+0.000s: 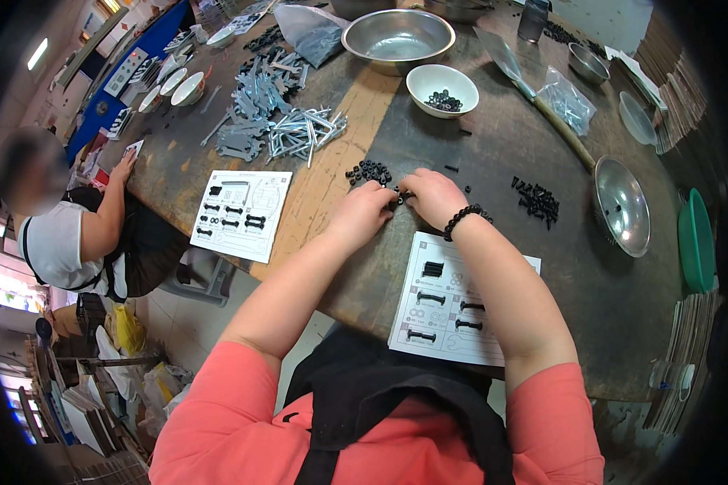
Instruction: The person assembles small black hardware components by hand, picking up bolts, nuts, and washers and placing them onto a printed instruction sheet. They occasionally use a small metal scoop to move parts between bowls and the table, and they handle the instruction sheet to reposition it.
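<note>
Coral shirt (218, 420) nearest; I see left hand (362, 212) and right hand (434, 196), fingers curled close together, grip unclear; black nuts (368, 172) beyond them and screws (535, 202) rightward lie unjoined.

Black nuts (369, 171), black screws (537, 203), silver-grey wrenches (255, 101), green basin (695, 242), black-on-white printed sheets (241, 215), coral sleeves (222, 396)

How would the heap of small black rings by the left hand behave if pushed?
The small black rings lie loose in a heap, so a push would probably spread them apart. Each looks tiny beside the left hand, so probably light to lift. Their roundish outlines suggest some might roll if tipped on edge.
</note>
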The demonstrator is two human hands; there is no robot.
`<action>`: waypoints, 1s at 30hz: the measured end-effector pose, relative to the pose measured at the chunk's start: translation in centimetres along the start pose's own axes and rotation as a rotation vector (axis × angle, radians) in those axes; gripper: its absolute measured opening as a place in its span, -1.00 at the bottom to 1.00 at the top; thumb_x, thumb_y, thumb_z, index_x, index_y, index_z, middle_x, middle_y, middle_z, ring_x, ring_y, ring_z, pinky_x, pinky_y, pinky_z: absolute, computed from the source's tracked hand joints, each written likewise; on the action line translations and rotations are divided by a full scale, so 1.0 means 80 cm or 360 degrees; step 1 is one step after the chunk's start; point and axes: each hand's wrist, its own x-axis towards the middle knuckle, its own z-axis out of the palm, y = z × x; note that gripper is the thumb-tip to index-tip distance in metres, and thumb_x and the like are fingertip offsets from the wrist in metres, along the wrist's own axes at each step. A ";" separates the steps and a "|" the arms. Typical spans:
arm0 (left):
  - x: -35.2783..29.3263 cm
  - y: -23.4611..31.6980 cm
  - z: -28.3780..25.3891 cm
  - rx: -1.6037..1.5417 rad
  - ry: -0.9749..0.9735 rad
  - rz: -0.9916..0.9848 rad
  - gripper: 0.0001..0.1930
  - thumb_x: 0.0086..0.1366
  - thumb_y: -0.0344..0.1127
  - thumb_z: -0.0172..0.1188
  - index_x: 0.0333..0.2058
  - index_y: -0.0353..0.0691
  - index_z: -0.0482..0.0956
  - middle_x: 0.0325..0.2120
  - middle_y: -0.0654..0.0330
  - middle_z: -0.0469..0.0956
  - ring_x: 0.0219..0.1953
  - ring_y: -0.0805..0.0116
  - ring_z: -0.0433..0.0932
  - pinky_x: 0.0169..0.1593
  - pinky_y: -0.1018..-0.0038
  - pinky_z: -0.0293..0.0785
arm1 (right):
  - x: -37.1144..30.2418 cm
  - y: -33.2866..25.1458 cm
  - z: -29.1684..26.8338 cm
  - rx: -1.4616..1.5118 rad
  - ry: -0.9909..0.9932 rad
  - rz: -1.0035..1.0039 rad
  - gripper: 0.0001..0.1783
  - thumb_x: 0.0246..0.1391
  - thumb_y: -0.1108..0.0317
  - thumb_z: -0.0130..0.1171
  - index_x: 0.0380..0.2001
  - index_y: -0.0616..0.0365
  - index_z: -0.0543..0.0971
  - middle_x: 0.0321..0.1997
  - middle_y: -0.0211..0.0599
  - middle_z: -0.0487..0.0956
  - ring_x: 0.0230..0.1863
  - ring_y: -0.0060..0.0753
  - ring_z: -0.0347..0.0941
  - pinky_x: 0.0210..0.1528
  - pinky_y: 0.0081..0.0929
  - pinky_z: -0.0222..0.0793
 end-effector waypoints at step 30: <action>-0.121 0.119 -0.008 -0.0036 -0.0481 0.0532 -0.87 0.02 -0.40 0.11 -0.42 -0.28 0.46 -0.43 0.05 0.44 -0.31 0.02 0.46 -0.23 0.22 0.43 | -0.145 0.059 -0.079 0.0023 0.0393 0.0462 -0.89 0.01 0.37 0.10 -0.38 0.10 0.57 -0.34 -0.26 0.50 -0.26 -0.19 0.45 -0.21 -0.36 0.38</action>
